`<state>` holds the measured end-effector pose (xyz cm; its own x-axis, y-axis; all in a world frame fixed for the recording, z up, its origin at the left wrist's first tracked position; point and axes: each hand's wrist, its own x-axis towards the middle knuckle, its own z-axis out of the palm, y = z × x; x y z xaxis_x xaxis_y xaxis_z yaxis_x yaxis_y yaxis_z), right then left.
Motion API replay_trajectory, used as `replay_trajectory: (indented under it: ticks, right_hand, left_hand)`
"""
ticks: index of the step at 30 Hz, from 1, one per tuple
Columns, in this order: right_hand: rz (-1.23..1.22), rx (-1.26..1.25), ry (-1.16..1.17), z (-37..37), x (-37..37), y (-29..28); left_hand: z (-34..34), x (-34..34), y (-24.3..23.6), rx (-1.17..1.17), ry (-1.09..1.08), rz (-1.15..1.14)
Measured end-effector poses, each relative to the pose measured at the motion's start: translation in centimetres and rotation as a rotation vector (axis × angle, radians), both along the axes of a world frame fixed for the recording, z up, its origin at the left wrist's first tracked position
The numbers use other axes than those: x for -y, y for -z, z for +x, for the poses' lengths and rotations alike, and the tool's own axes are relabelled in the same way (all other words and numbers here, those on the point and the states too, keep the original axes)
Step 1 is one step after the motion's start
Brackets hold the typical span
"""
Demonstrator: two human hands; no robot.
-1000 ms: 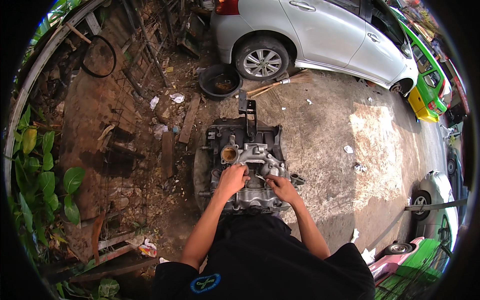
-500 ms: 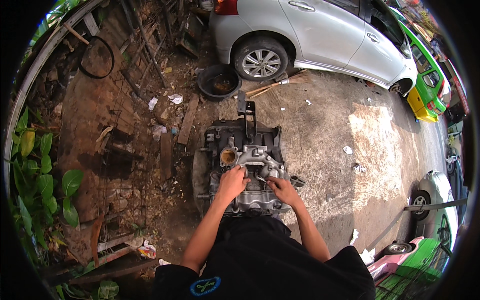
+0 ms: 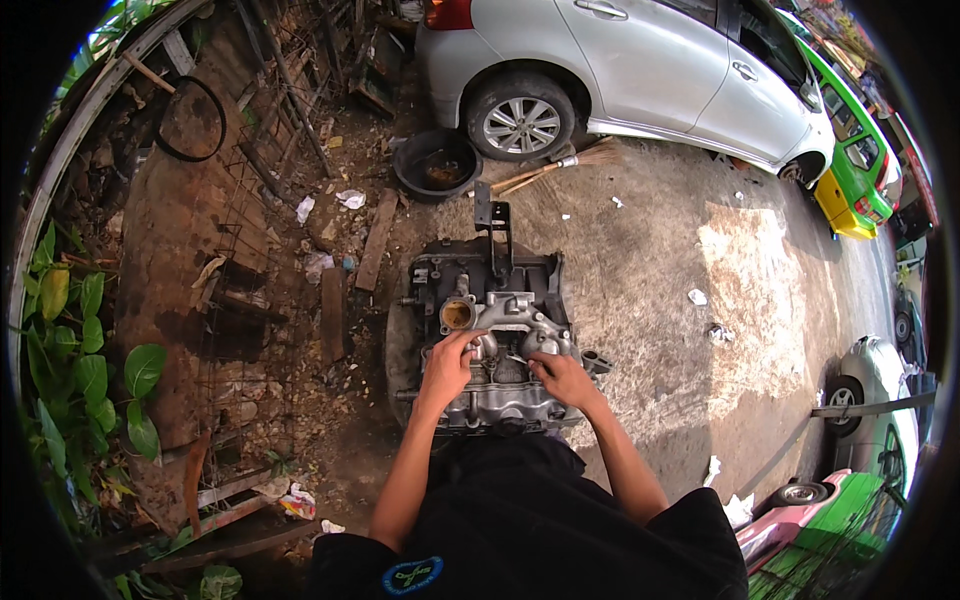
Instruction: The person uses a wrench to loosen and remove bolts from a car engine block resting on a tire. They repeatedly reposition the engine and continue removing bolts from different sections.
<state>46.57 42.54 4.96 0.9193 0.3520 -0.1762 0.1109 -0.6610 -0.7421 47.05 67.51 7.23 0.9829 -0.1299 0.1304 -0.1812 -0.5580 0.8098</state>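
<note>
A grimy metal engine assembly (image 3: pixel 510 400) sits in front of me, with a silver cast pipe section (image 3: pixel 515 305), a round opening with tan inside (image 3: pixel 456 314) and an upright black bracket (image 3: pixel 498 230). My left hand (image 3: pixel 448 370) is on its left middle, just below the round opening, fingers bent over the casting; what they grip is hidden. My right hand (image 3: pixel 562 378) is closed with thumb and finger on a small, thin metal tool (image 3: pixel 519 359), too small to identify, held over the engine's centre-right.
A silver car (image 3: pixel 640 70) stands beyond, near a black basin (image 3: pixel 437 168) and straw broom (image 3: pixel 540 175). Green vehicles (image 3: pixel 850 160) and other cars line the right. Plants (image 3: pixel 90 360), rusty mesh (image 3: pixel 240 290), wooden planks (image 3: pixel 376 240) and litter lie along the left.
My left hand has shifted slightly left, and its fingers now reach a little higher on the casting. My right hand stays in about the same place on the small tool.
</note>
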Motion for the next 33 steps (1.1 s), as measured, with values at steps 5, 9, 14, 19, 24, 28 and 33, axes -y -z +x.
replay_trajectory:
  ticks: [5, 9, 14, 19, 24, 28, 33]
  right_hand:
    - [-0.055, 0.068, -0.153, 2.5, -0.5, 0.1]
    - [-0.112, 0.175, -0.285, 4.0, -1.0, 0.0]
    - [-0.199, 0.161, -0.427, 5.2, -1.4, -0.3]
    - [-0.243, 0.206, -0.501, 5.9, -1.7, -1.2]
    - [-0.344, 0.209, -0.548, 6.0, -2.2, -2.5]
    - [-0.459, 0.253, -0.578, 5.7, -2.5, -3.1]
    - [-0.527, 0.275, -0.555, 4.8, -2.9, -3.5]
  left_hand:
    - [-1.9, -1.4, 0.1, 0.006, -0.142, -0.006]
    - [-2.9, -1.7, 1.3, 0.141, -0.193, -0.035]
    - [-3.1, -1.9, 2.5, 0.219, -0.189, -0.08]
    - [-3.0, -1.9, 2.7, 0.219, -0.188, -0.07]
    - [-2.9, -2.0, 2.8, 0.231, -0.187, -0.089]
    - [-3.0, -2.0, 2.9, 0.185, -0.197, -0.104]
    - [-3.1, -2.1, 2.7, 0.159, -0.209, -0.123]
